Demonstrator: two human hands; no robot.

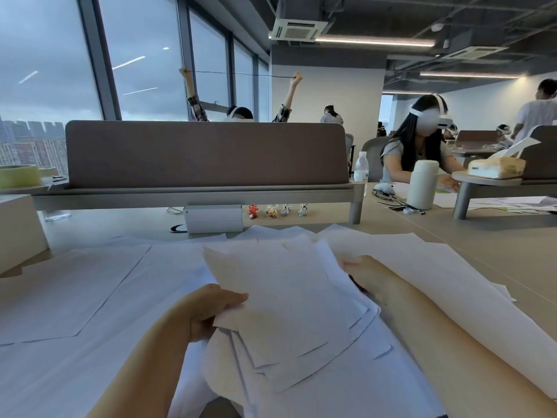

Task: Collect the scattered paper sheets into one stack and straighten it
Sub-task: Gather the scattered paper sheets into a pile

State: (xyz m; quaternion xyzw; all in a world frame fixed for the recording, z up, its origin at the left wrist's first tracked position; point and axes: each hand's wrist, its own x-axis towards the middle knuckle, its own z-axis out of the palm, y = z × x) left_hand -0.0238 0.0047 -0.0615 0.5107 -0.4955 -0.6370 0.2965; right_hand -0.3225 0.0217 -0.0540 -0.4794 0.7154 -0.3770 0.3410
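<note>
Paper stack [289, 303], long axis running away, left hand [211, 309] pinching edge, right hand [364, 273] grip hidden

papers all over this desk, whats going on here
A person is gathering loose sheets. The left hand pinches the near edge of an uneven bundle, thumb on top. The right hand is tucked in at its far side, fingers hidden by paper. More sheets lie flat on the desk to the left and right. The bundle is fanned out, not yet squared.
</note>
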